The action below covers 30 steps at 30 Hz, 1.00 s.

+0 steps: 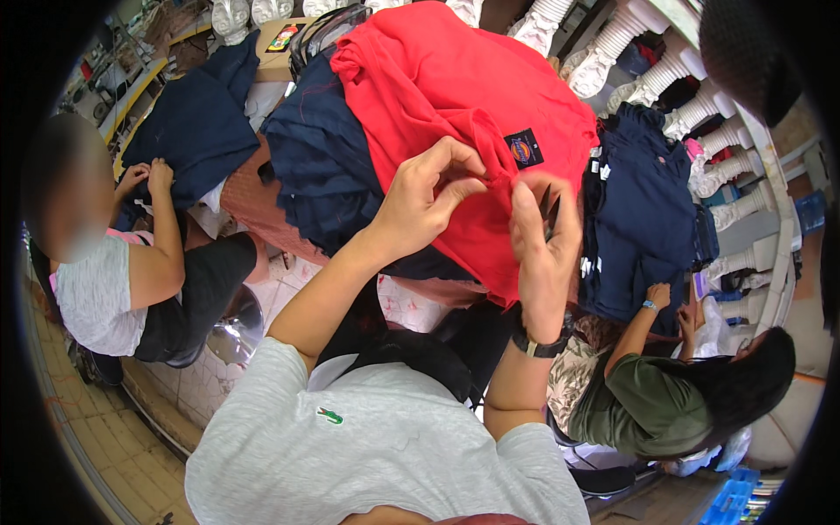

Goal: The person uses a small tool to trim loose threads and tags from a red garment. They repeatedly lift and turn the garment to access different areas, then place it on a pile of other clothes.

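Plainly, a rumpled red cloth garment (472, 79) lies upper centre of the frame, its square black label (524, 150) colourfully printed; right grip (543, 243) closed round dark pointed snips (553, 211), left grip (424, 194) nearly pinched, hold unclear.

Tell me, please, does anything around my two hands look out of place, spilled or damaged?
Nothing clearly stands out as odd. The red cloth is rumpled near your left hand and right hand, and the navy stack beneath has uneven edges, but that seems ordinary for handled fabric.
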### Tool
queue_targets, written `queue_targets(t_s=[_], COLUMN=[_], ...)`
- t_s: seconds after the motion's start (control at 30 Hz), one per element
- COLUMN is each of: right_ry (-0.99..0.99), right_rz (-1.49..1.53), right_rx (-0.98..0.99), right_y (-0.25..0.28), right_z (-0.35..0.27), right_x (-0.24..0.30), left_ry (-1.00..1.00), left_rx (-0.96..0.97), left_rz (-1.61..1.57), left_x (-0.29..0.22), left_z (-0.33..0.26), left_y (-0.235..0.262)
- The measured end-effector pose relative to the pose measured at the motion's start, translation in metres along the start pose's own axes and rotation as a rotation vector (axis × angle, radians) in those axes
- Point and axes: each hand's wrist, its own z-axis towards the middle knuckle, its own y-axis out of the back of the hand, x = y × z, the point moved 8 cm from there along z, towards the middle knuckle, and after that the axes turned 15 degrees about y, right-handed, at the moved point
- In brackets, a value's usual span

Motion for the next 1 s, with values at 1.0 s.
queue_targets(t_s=[1.0], right_ry=[0.072], right_rz=[0.105], right_rx=[0.076], right_y=[-0.016], right_z=[0.028], right_x=[-0.017], left_ry=[-0.548], left_rx=[-0.213], left_rz=[0.669], left_x=[-0.06], left_z=[-0.018], left_y=[0.01])
